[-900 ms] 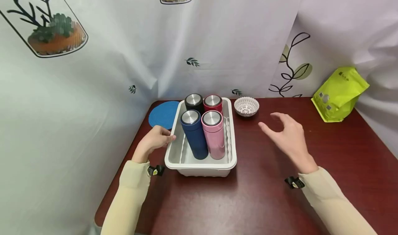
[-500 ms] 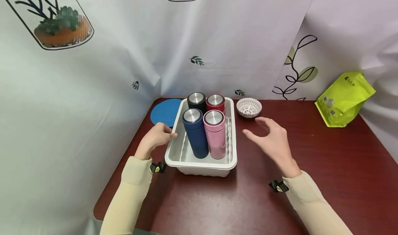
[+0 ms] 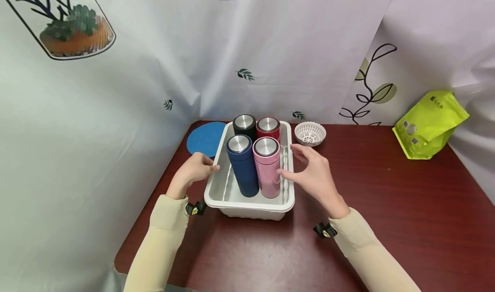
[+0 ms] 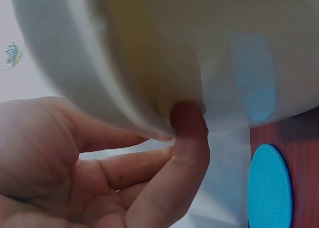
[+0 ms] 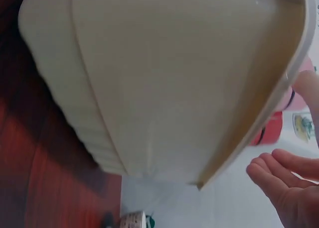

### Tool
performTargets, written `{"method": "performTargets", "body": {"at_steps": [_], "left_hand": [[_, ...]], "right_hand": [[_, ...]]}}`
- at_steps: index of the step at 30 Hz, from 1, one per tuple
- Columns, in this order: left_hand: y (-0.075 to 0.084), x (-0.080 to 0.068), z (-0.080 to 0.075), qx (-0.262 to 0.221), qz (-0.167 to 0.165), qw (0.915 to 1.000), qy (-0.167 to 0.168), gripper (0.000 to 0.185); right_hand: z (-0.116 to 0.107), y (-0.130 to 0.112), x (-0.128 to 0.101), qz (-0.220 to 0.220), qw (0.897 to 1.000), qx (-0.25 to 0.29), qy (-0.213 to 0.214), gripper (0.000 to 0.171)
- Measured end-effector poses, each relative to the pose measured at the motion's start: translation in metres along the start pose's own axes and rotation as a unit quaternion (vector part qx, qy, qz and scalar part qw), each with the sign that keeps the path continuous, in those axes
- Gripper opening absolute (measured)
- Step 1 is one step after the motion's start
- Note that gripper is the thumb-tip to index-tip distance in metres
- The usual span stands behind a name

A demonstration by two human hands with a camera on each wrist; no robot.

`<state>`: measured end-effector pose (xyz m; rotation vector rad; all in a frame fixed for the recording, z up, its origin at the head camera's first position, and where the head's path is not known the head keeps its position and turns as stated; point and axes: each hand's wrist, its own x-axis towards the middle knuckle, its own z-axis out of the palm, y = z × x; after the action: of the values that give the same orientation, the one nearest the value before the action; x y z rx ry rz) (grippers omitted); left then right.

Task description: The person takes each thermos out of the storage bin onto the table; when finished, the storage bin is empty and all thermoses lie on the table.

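Note:
A white plastic bin (image 3: 249, 207) stands on the table, holding a blue thermos bottle (image 3: 245, 176) and a pink one (image 3: 267, 178) in front of a black one (image 3: 245, 122) and a red one (image 3: 268, 125). All have steel-topped lids. My left hand (image 3: 194, 171) pinches the bin's left rim, thumb on top; in the left wrist view the fingers (image 4: 189, 153) curl under it. My right hand (image 3: 315, 176) is at the bin's right rim, fingers spread from the thumb, which reaches over the rim towards the pink bottle. In the right wrist view those fingers (image 5: 271, 175) are apart from the bin.
A blue round mat (image 3: 206, 139) lies behind the left hand, partly behind the bin. A white lattice bowl (image 3: 310, 134) sits just right of the bin's far corner. Further right, a lime-green bag (image 3: 429, 124) leans near the back curtain (image 3: 309, 60).
My right hand has moved left across the table, from beside the bin to its right rim. My left hand has kept its hold on the left rim, and the bin stays in place.

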<state>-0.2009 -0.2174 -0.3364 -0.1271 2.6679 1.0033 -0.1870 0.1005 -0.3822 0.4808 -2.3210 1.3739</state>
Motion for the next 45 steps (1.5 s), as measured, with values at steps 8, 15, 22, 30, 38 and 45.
{"method": "performTargets", "body": {"at_steps": [8,15,22,30,38,45], "left_hand": [[-0.002,0.0,0.002,-0.009,0.004,0.9999,0.003,0.036],[-0.005,0.001,0.002,-0.016,0.005,0.9999,-0.001,0.035],[-0.009,-0.003,0.007,-0.026,0.011,0.9996,-0.003,0.031],[-0.01,-0.001,0.006,-0.052,0.011,0.9985,-0.01,0.036],[-0.007,-0.001,0.0,-0.072,0.015,0.997,-0.021,0.039],[-0.01,0.002,0.001,-0.073,0.017,0.9969,-0.025,0.04]], "right_hand": [[0.014,-0.008,0.005,0.013,0.999,0.001,-0.038,0.073],[0.025,-0.016,0.008,0.024,0.998,-0.014,-0.061,0.071],[0.033,-0.022,0.005,0.053,0.994,-0.035,-0.093,0.071],[0.04,-0.023,0.004,0.047,0.994,-0.072,-0.069,0.066],[0.044,-0.024,0.002,0.033,0.996,-0.071,-0.036,0.063],[0.042,-0.024,0.001,0.024,0.998,-0.052,-0.027,0.057]]}}
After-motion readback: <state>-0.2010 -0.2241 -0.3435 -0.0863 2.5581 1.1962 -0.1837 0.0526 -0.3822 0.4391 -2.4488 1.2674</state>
